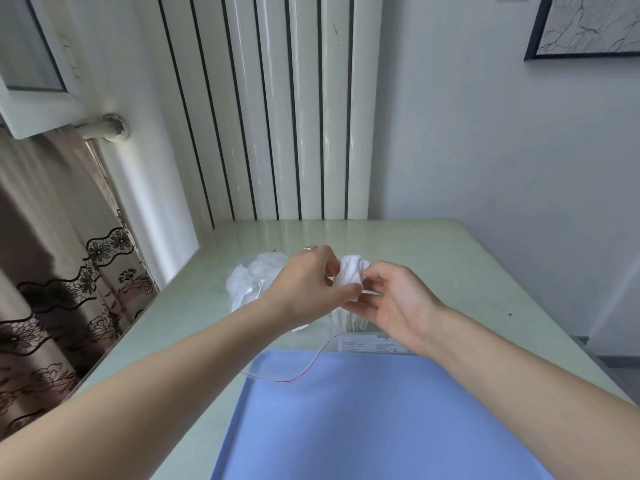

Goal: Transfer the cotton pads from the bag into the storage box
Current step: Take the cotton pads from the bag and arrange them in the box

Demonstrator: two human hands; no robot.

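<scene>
Near the middle of the pale green glossy table [450, 258], toward its far edge, you hold a small stack of white cotton pads [350, 276] up in the air between both hands. Your left hand [304, 285] pinches the stack from the left side, thumb and fingers curled onto it. Your right hand [394, 299] sits under and beside it, fingers loosely bent and touching the lower edge; a firm grasp there cannot be told.

The clear plastic zip bag with a red seal line [294, 370] lies below, its mouth over the far edge of the blue flat tray [381, 427]. More white pads [249, 282] sit in crumpled clear plastic to the left. A clear box with a printed label [363, 342] seems to stand just under your right hand, with pads upright in it; likely the storage box, partly hidden.

Judgement: you are squaring a batch before setting it in. Keep the pinch even so the pads stay aligned, support the bottom with the right hand, lower the stack on edge beside the ones already in, and let go only once it is seated. Loose pads may fan out or drop.
</scene>
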